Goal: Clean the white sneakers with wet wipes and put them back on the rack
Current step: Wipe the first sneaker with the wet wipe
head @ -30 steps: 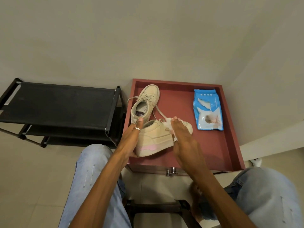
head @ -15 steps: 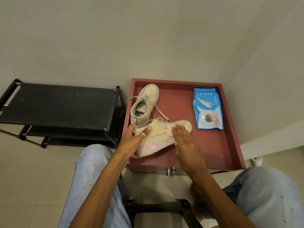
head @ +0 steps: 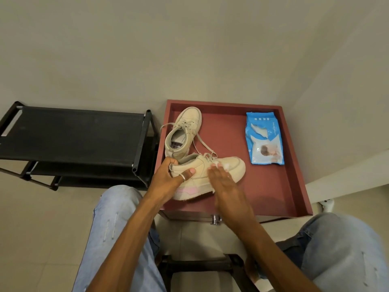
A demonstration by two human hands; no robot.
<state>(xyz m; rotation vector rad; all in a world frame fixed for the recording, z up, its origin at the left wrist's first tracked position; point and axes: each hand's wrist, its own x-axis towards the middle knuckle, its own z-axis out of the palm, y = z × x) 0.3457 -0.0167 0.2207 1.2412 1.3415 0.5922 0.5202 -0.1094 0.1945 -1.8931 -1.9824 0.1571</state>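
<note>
Sneaker (head: 231, 168) heel is clamped by the left hand (head: 168, 179), fingers curled; the right hand (head: 224, 183), fingers straight together, presses the wipe (head: 225, 165) under its fingertips. I would stroke toeward, firmly.

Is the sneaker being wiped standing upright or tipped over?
Tipped: the held sneaker is turned sideways, sole edge toward the camera, left hand gripping its heel.

Plain beige walls (head: 189, 49) meet in corner; pale tiled floor (head: 42, 228); red cabinet (head: 263, 186) against wall.
</note>
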